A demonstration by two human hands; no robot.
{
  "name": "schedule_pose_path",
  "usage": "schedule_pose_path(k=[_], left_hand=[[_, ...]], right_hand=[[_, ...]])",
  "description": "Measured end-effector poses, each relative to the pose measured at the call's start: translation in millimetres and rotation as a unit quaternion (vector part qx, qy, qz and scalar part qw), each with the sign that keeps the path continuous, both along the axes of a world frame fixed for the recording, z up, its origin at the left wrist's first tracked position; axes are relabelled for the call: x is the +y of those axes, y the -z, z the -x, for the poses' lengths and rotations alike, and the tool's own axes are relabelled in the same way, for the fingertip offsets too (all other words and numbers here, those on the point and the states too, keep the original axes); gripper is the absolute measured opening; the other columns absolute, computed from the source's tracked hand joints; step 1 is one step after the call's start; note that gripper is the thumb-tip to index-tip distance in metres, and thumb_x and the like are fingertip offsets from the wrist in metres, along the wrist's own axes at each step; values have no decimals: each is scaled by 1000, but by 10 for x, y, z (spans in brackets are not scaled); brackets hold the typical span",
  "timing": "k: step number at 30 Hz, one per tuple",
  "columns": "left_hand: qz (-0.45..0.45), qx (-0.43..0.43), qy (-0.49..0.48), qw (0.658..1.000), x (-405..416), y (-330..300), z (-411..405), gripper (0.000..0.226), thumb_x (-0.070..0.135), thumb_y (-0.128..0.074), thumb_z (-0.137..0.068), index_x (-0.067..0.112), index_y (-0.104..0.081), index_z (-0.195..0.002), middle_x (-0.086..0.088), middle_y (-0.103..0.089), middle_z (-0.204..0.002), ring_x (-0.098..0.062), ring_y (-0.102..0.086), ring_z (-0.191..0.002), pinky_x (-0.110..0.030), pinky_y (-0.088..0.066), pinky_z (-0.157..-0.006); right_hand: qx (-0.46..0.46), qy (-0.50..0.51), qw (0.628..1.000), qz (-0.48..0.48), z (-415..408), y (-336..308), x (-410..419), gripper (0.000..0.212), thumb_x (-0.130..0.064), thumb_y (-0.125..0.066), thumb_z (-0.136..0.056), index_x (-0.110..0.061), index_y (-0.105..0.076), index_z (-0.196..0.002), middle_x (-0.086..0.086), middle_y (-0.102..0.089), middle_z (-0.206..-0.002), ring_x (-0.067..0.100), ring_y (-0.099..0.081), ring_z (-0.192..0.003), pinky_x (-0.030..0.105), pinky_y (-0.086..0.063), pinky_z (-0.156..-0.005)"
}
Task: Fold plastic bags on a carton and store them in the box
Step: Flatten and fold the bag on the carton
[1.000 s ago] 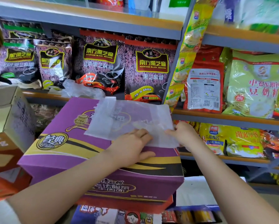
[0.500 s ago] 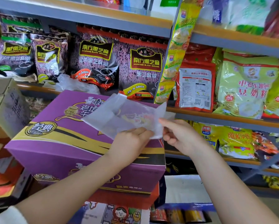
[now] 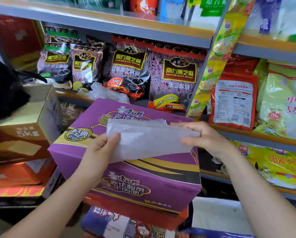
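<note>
both hands, left hand (image 3: 99, 148) and right hand (image 3: 203, 136), pinch the plastic bag (image 3: 149, 140) above the carton (image 3: 126, 177).

- this is a small grocery shop, seen from the aisle.
- grey metal shelves (image 3: 143, 30) with orange edging run in tiers, packed tight with goods.
- rows of the same purple sesame paste bags (image 3: 177, 78) stand side by side, as stock does.
- green and yellow powder drink bags (image 3: 284, 107) fill the next bay.
- a strip of sachets (image 3: 214, 66) hangs down the shelf post.
- shipping cartons (image 3: 23, 134) are stacked at the left.
</note>
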State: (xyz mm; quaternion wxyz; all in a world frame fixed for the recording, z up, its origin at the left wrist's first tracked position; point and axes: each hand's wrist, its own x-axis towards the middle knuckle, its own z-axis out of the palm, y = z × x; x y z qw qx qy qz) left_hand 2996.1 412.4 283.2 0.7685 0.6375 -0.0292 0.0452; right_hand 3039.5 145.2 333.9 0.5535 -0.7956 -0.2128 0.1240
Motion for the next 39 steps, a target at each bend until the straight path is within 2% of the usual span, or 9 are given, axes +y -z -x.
schedule_pose_path(k=[6,9,13,17,21,25,28,33,39], left_hand=[[-46,41,58,996,221,-59,-146,16,9,-54,-89,14,-59,-103,-2,-74,-90,-13,-69,-78,-21,-53,-61],[-136,34,53,989,318,-92,-327,44,14,-73,-76,24,-51,-112,-9,-69,-98,-21,-68,-84,-35,-56,-68],[-289,-20,77,954,301,-182,-530,24,18,-76,-75,28,-58,-88,5,-66,-69,-17,-63,-66,-33,-52,-60],[-315,-98,79,941,293,-194,-599,18,41,-67,-70,29,-56,-78,-19,-60,-75,-35,-55,-64,-48,-47,-60],[-258,-80,27,962,334,-194,-710,13,32,-67,-77,28,-56,-72,-11,-56,-67,-29,-49,-61,-45,-42,-55],[-260,-38,-5,965,406,-113,-816,10,28,-66,-80,32,-57,-79,-4,-57,-67,-21,-51,-61,-34,-40,-55],[-433,-60,-21,899,460,-4,-887,21,21,-61,-86,22,-63,-107,-5,-64,-83,-27,-58,-75,-29,-41,-64],[-543,-105,-29,832,443,80,-1002,17,12,-62,-83,8,-66,-99,-11,-62,-103,-32,-58,-96,-35,-45,-74],[-690,-85,-27,718,315,-76,-1008,26,18,-52,-86,10,-61,-109,-10,-57,-115,-32,-54,-107,-36,-45,-81]], right_hand=[[58,25,994,86,-354,149,308,34,-16,-69,-83,-20,-54,-113,-1,-58,-126,8,-53,-117,25,-39,-101],[34,20,980,195,-464,260,368,38,-11,-70,-81,-22,-55,-113,3,-63,-117,13,-59,-103,26,-45,-94],[-1,15,960,281,-470,161,461,57,-48,-67,-74,-21,-55,-124,-7,-61,-118,9,-57,-108,23,-43,-93],[24,-39,956,291,-464,-10,506,74,-64,-65,-68,-24,-51,-129,-13,-56,-120,1,-51,-110,19,-40,-93],[69,-56,967,239,-476,-189,470,34,-40,-72,-65,-13,-67,-85,-7,-65,-78,6,-60,-72,20,-45,-63],[91,-4,984,152,-572,-285,432,7,-14,-71,-75,-11,-65,-75,-2,-66,-72,7,-62,-66,17,-47,-61],[51,91,978,183,-706,-132,509,19,-13,-66,-84,-3,-59,-70,1,-53,-65,9,-49,-62,25,-35,-60],[12,198,942,272,-797,307,656,25,-20,-66,-80,-8,-52,-64,6,-45,-63,20,-43,-67,31,-27,-60],[-98,290,883,357,-785,466,748,23,-21,-66,-81,0,-66,-91,14,-63,-98,27,-53,-92,32,-37,-70]])
